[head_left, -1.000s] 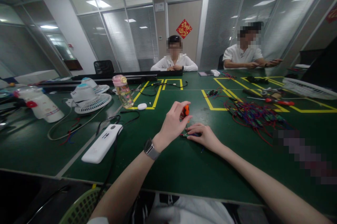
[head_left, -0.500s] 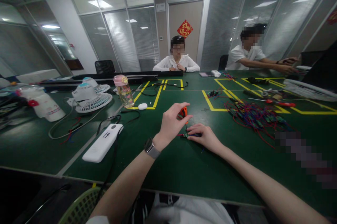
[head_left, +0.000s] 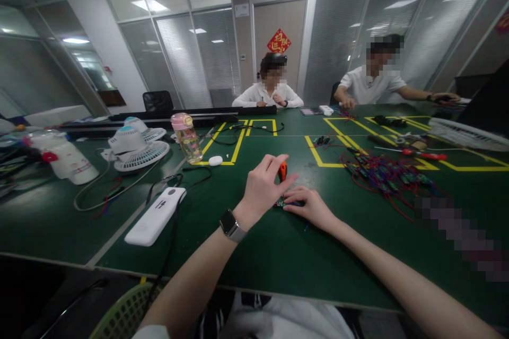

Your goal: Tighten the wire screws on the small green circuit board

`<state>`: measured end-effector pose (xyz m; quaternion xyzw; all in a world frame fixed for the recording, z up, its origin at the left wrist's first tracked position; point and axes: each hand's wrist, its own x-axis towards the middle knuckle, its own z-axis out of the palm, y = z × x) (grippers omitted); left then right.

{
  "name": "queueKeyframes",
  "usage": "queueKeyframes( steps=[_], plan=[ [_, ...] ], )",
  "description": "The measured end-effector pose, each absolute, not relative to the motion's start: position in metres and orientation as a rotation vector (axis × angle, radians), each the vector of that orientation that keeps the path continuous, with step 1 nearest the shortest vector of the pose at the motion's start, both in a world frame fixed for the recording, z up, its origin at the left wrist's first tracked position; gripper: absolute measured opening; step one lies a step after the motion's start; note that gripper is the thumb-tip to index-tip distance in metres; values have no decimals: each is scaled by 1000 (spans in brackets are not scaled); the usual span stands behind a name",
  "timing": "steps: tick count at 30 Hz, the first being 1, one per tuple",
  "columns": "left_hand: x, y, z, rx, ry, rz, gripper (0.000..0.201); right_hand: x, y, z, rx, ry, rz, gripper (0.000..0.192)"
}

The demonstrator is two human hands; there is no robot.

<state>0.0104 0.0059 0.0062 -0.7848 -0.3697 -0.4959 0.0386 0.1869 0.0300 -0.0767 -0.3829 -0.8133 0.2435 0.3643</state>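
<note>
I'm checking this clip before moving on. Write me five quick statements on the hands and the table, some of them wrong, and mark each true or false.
1. A watch is worn on the right wrist. False: the watch is on the left wrist.
2. The orange-handled tool is at the fingers of the left hand. True.
3. The right hand has its fingertips at the small circuit board. True.
4. The bottle's lid is green. False: the bottle has a pink lid.
5. A heap of wires lies to the right of both hands. True.
</note>
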Motion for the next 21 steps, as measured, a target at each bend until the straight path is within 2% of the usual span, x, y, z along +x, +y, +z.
queueKeyframes(
  steps=[3, 6, 13, 18, 21],
  plan=[
    [11, 6, 8, -2575, -1058, -1618, 36, 187, 29, -75, -989, -2100, 629, 12],
    [11, 8, 6, -2499, -1139, -1698, 31, 187, 29, -73, -991, -2109, 631, 12],
    [10, 6, 6, -2315, -1262, -1493, 32, 187, 30, -76, -993, -2102, 624, 12],
    [8, 5, 9, -2298, -1242, -1487, 29, 187, 29, -75, -997, -2104, 624, 12],
    [8, 6, 8, -2496, -1150, -1600, 37, 187, 29, -74, -1006, -2111, 629, 12]
  ],
)
